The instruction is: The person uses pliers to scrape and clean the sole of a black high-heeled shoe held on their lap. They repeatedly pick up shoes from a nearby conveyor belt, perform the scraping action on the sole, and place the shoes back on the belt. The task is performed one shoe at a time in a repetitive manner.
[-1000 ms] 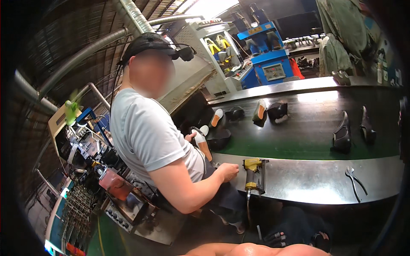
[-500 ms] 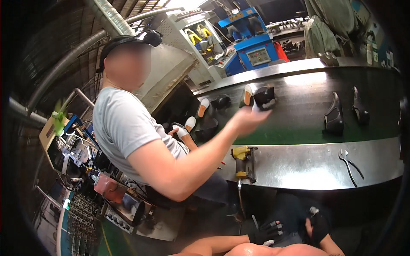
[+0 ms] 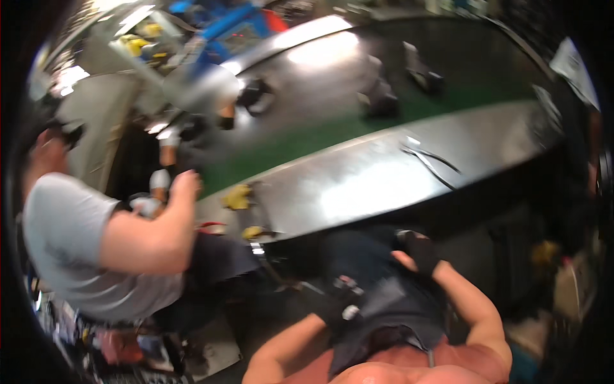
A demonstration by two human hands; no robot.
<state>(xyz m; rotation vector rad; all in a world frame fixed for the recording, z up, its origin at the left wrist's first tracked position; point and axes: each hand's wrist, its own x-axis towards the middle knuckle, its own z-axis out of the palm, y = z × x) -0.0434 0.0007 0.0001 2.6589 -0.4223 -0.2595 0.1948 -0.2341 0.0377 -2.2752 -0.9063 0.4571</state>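
My left hand [image 3: 340, 299], in a dark fingerless glove, lies on my left thigh with its fingers apart, though blurred. My right hand [image 3: 419, 253], gloved too, rests by my right knee; its thumb shows bare, while its other fingers blend into the dark glove and cannot be made out. Ahead of my hands, pliers [image 3: 432, 165] lie with handles spread on the metal ledge [image 3: 345, 185]. A yellow and black air tool [image 3: 246, 208] sits at the ledge's left end. Neither hand touches these tools.
A dark and green conveyor belt [image 3: 307, 128] runs beyond the ledge, carrying dark boots [image 3: 378, 89] and other shoes. A co-worker in a grey shirt [image 3: 70, 237] sits at the left, arm bent beside the belt. Blue machinery [image 3: 233, 32] stands behind.
My view has swung right and down, so the scene shifts left and my lap shows more. The co-worker has drawn the outstretched arm back from the belt. My hands stay on my legs.
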